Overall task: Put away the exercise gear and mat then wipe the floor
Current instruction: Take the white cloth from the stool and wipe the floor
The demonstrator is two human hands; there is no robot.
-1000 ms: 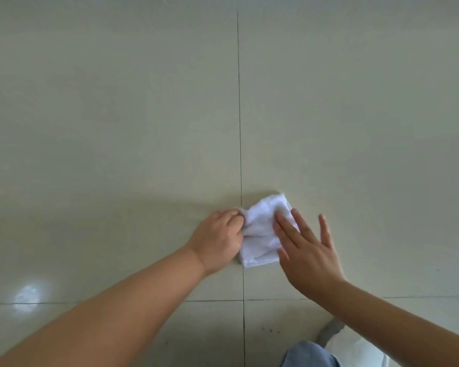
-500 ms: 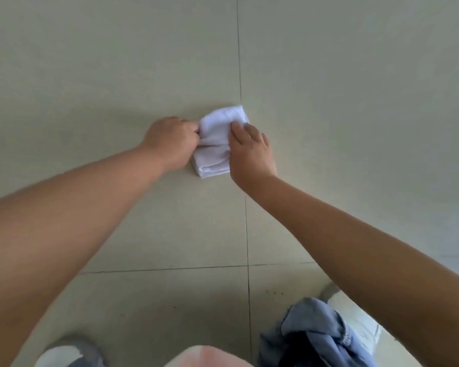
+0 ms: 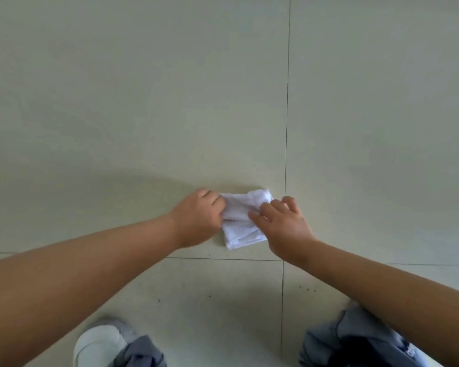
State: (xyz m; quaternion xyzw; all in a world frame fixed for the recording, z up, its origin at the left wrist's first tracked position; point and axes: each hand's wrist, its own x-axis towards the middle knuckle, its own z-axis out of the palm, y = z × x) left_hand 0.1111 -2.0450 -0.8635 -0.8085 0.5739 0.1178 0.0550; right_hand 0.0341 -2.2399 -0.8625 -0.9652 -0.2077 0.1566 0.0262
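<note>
A small white folded cloth [image 3: 240,229] lies on the pale tiled floor [image 3: 143,102], just left of a tile seam. My left hand [image 3: 199,218] grips the cloth's left edge with curled fingers. On the cloth's right side my right hand [image 3: 281,223] pinches it between thumb and curled fingers. Both forearms reach in from the bottom of the view. No exercise gear or mat is in view.
My left shoe [image 3: 98,343], white and grey, and grey trouser cuffs [image 3: 355,337] show at the bottom edge. Dark seams [image 3: 286,102] cross the tiles, with a few small dark specks [image 3: 308,289] near my feet.
Both hands and the cloth have slid back toward my feet. My right hand's fingers went from lying flat on the cloth to curled and pinching it.
</note>
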